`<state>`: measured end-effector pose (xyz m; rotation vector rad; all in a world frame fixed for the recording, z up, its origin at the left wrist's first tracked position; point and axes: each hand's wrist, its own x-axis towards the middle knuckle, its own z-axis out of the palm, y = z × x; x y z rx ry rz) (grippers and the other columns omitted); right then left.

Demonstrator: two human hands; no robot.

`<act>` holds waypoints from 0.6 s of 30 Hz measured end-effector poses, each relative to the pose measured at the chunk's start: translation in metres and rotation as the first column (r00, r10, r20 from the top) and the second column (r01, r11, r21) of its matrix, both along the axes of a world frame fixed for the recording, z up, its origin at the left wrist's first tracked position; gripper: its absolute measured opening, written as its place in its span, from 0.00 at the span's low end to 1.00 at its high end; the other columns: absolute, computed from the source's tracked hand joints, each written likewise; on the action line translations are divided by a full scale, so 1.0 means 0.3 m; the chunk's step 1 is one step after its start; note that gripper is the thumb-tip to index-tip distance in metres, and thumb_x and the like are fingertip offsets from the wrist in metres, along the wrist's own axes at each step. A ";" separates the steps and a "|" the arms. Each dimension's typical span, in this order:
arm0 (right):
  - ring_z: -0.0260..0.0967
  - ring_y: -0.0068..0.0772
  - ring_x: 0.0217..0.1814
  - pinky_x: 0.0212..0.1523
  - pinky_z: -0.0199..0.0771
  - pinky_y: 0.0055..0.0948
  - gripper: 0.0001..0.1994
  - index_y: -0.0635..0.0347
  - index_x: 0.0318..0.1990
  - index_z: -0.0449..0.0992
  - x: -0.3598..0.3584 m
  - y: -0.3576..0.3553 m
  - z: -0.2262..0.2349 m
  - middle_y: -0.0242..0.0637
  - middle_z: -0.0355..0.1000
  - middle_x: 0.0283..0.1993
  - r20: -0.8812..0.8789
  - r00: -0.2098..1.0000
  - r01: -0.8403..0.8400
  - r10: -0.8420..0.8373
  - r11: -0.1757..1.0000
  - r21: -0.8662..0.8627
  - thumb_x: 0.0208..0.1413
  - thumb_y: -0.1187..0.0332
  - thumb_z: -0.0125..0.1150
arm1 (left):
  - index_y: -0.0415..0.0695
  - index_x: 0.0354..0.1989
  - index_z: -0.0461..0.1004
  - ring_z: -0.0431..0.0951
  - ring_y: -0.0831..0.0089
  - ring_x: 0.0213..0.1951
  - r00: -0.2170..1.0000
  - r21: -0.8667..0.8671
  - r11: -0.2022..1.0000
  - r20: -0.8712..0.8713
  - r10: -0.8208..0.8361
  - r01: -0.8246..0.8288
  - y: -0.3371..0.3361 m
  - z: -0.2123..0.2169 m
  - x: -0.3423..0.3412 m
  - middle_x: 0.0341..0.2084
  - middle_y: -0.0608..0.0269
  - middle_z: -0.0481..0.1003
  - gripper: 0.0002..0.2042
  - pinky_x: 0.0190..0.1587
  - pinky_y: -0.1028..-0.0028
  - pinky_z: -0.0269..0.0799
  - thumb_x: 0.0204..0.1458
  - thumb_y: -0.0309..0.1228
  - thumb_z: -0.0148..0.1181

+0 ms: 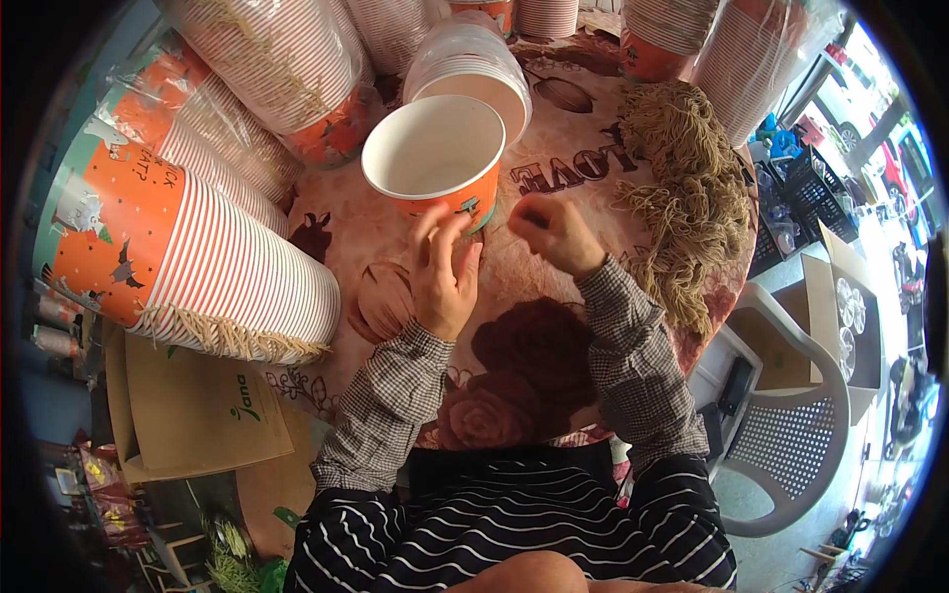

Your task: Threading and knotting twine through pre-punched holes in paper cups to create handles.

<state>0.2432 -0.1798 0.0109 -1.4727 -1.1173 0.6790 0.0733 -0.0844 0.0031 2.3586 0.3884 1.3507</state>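
An orange paper bucket [435, 148] with a white inside stands upright on the table, tilted slightly toward me. Just in front of it is my left hand [445, 277], its fingers bent and apart, the fingertips close to the bucket's lower wall; whether they touch it I cannot tell. My right hand [559, 234] hovers right of the bucket with its fingers curled together in a pinch. Anything inside that pinch is hidden. A heap of beige twine [687, 198] lies on the table to the right of my right hand.
Tall nested stacks of paper buckets [232, 262] line the left side, some with twine handles. Plastic-wrapped stacks [272, 69] stand behind. A flowered tablecloth [534, 287] covers the round table. A grey plastic chair [791, 425] is at right, a cardboard box [198, 415] below left.
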 end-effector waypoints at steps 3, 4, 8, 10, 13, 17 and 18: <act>0.62 0.16 0.20 0.20 0.64 0.18 0.07 0.65 0.34 0.72 0.051 -0.017 0.007 0.27 0.67 0.22 -0.127 0.970 0.216 -0.205 0.974 0.074 0.56 0.69 0.57 | 0.38 0.60 0.59 0.75 0.57 0.42 0.981 -0.025 0.994 0.165 -0.105 0.110 -0.004 0.032 0.024 0.59 0.42 0.58 0.25 0.44 0.66 0.73 0.52 0.24 0.56; 0.61 0.15 0.18 0.18 0.62 0.16 0.07 0.65 0.35 0.71 0.060 -0.021 0.018 0.26 0.65 0.21 -0.187 0.952 0.262 -0.244 0.962 0.075 0.57 0.69 0.56 | 0.38 0.64 0.52 0.75 0.59 0.43 0.989 -0.029 0.994 0.105 -0.104 0.107 0.014 0.033 0.016 0.63 0.40 0.53 0.30 0.43 0.67 0.74 0.53 0.26 0.56; 0.64 0.17 0.24 0.22 0.66 0.19 0.06 0.60 0.35 0.70 0.094 -0.038 0.023 0.29 0.67 0.26 -0.491 0.838 0.342 -0.237 0.930 0.135 0.59 0.68 0.54 | 0.39 0.49 0.69 0.70 0.68 0.37 0.996 0.076 0.996 0.078 0.032 -0.038 0.054 0.065 -0.021 0.44 0.54 0.65 0.17 0.40 0.71 0.71 0.53 0.32 0.59; 0.66 0.18 0.26 0.24 0.69 0.20 0.06 0.60 0.36 0.70 0.101 -0.038 0.018 0.30 0.69 0.29 -0.539 0.814 0.344 -0.218 0.928 0.145 0.60 0.68 0.53 | 0.37 0.41 0.68 0.70 0.69 0.36 0.985 -0.090 0.996 0.167 0.040 -0.025 0.070 0.055 -0.038 0.40 0.57 0.64 0.15 0.39 0.71 0.70 0.51 0.33 0.63; 0.70 0.23 0.31 0.27 0.73 0.22 0.05 0.59 0.38 0.70 0.096 -0.029 0.015 0.34 0.71 0.36 -0.622 0.770 0.337 -0.140 0.918 0.211 0.61 0.68 0.51 | 0.37 0.35 0.66 0.69 0.66 0.37 0.946 -0.226 0.968 0.322 -0.029 0.107 0.081 0.036 -0.032 0.39 0.53 0.64 0.14 0.40 0.69 0.70 0.49 0.32 0.63; 0.73 0.29 0.40 0.33 0.77 0.26 0.05 0.58 0.39 0.69 0.115 -0.039 0.008 0.41 0.72 0.47 -0.668 0.744 0.302 0.031 0.876 0.377 0.63 0.68 0.49 | 0.37 0.31 0.68 0.69 0.60 0.41 0.998 0.066 0.997 0.042 0.039 -0.042 0.099 0.057 -0.040 0.39 0.51 0.66 0.08 0.43 0.66 0.68 0.47 0.26 0.60; 0.73 0.29 0.40 0.33 0.77 0.26 0.05 0.58 0.39 0.69 0.119 -0.047 0.004 0.41 0.72 0.47 -0.667 0.744 0.306 0.025 0.875 0.375 0.63 0.68 0.49 | 0.37 0.31 0.68 0.69 0.60 0.41 0.999 0.062 0.997 0.042 0.033 -0.036 0.099 0.045 -0.027 0.39 0.51 0.66 0.08 0.43 0.66 0.68 0.47 0.26 0.60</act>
